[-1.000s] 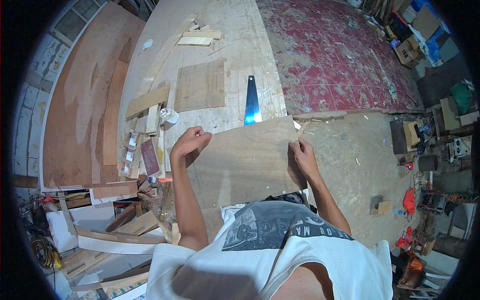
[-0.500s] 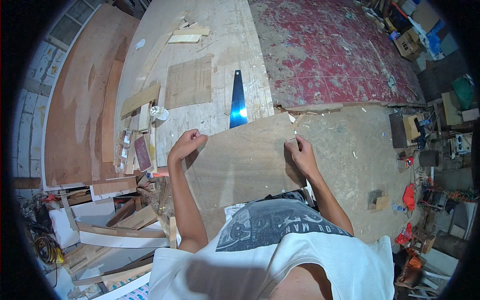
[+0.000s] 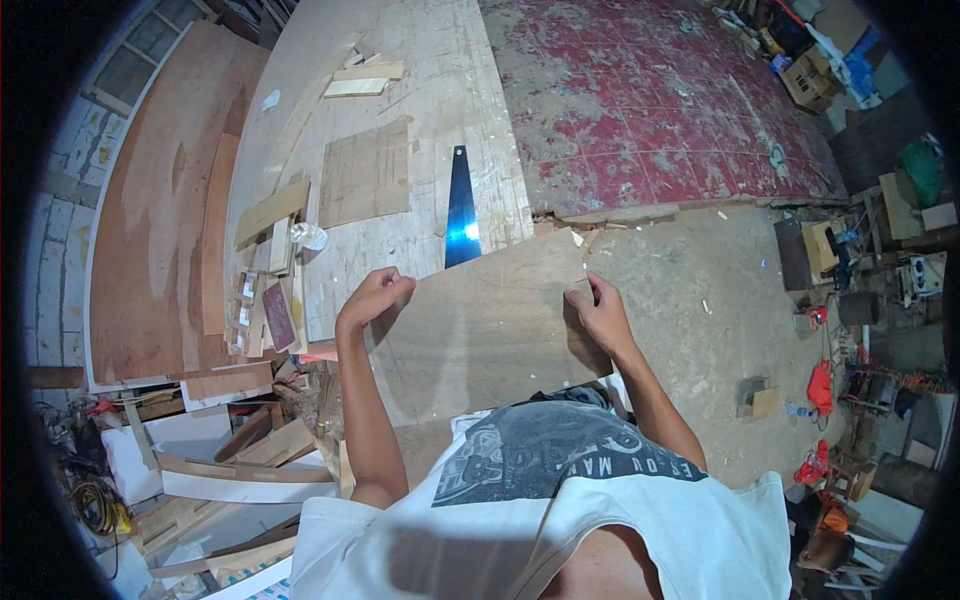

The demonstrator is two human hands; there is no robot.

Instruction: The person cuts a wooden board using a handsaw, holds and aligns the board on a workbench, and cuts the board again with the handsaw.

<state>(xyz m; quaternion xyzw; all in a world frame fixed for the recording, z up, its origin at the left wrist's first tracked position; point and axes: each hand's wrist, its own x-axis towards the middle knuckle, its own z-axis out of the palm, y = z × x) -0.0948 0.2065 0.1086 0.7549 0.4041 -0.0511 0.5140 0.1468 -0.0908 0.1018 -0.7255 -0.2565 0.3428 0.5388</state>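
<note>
A thin plywood sheet (image 3: pixel 480 340) is held level in front of my body. My left hand (image 3: pixel 385 295) grips its left side near the far corner, fingers curled. My right hand (image 3: pixel 595 312) grips the right edge with thumb and fingers closed on it. Beyond the sheet, the tapered steel blade of a hand saw (image 3: pixel 460 205) lies on the pale wooden worktable (image 3: pixel 400 50); its handle end is hidden by the sheet. A square of thin board (image 3: pixel 362 170) lies farther left on that table.
Wood offcuts (image 3: pixel 270 215) and a reddish block (image 3: pixel 279 315) lie at the table's left side. A large brown panel (image 3: pixel 160 220) stands farther left, with scrap boards (image 3: pixel 230 470) below. A red tiled surface (image 3: pixel 650 100) adjoins a concrete floor (image 3: pixel 690 320); clutter lines the right wall.
The worktable and saw have shifted left and slightly downward in the view relative to my body. My hands keep their grip on the sheet, almost unmoved.
</note>
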